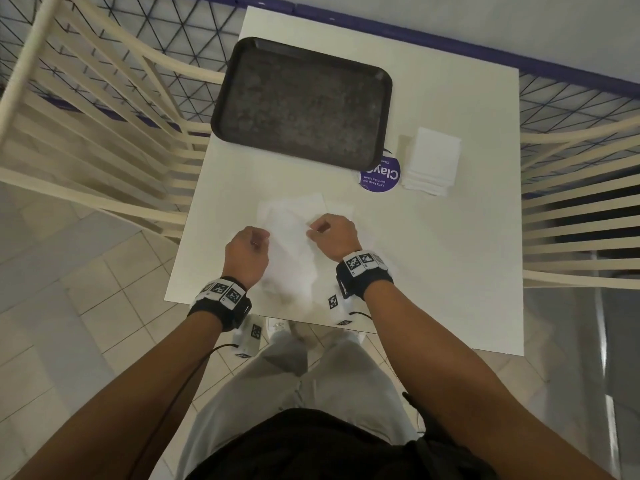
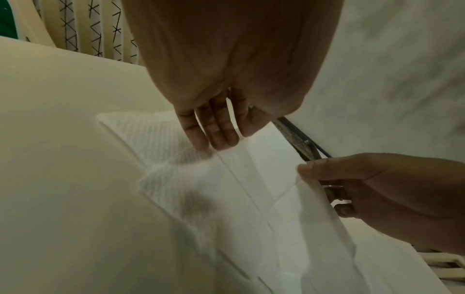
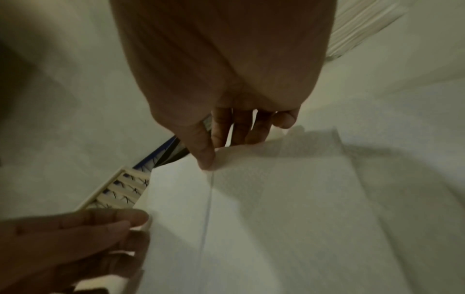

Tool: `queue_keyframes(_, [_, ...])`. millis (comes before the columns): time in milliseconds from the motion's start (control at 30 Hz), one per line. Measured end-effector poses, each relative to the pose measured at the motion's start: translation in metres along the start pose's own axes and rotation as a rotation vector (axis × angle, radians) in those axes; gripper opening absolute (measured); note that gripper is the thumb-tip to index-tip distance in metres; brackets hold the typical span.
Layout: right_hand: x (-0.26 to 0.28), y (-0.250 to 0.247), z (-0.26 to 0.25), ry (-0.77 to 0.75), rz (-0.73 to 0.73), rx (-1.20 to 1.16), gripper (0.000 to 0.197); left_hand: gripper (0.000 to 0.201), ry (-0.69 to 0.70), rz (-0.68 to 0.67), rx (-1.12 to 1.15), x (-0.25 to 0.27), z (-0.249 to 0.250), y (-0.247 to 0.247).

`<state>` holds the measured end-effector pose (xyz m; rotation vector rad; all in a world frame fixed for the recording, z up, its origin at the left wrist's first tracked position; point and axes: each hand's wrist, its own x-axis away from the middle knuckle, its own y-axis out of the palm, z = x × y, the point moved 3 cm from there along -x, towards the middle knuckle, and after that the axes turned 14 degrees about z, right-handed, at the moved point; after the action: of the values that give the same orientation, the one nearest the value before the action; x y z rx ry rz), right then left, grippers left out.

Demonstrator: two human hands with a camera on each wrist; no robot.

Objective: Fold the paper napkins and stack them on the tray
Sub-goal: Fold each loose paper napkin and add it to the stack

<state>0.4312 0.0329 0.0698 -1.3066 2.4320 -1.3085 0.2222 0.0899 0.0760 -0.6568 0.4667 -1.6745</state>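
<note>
A white paper napkin [image 1: 291, 244] is spread near the table's front edge, between my hands. My left hand [image 1: 258, 239] pinches its left edge and my right hand [image 1: 317, 230] pinches its right edge. In the left wrist view my left fingers [image 2: 214, 137] hold the napkin [image 2: 251, 189], which is lifted off the table there, and my right hand [image 2: 314, 169] grips the opposite side. The right wrist view shows my right thumb [image 3: 205, 157] pressed on a corner of the napkin [image 3: 276, 199]. The dark tray [image 1: 301, 102] lies beyond, with nothing on it.
A stack of white napkins [image 1: 431, 161] sits right of the tray, beside a round purple sticker [image 1: 379, 176]. The white table [image 1: 450, 254] is bare on its right side. Cream slatted chairs [image 1: 86, 133] flank it on both sides, and the floor is tiled.
</note>
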Motion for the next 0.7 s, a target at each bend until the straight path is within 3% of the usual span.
queue_keyframes(200, [-0.003, -0.032, 0.0, 0.07, 0.055, -0.276, 0.01, 0.035, -0.175, -0.024, 0.114, -0.001, 0.012, 0.011])
queue_keyframes(433, [-0.003, -0.047, 0.006, 0.149, 0.137, -0.424, 0.011, 0.064, -0.247, -0.093, 0.307, -0.001, 0.036, 0.031])
queue_keyframes(600, [0.001, -0.053, 0.008, 0.185, 0.189, -0.466, 0.016, 0.067, -0.161, -0.085, 0.437, 0.0, 0.048, 0.033])
queue_keyframes(700, [0.006, -0.056, 0.008, 0.146, 0.174, -0.538, 0.034, 0.073, -0.074, -0.063, 0.442, 0.0, 0.049, 0.031])
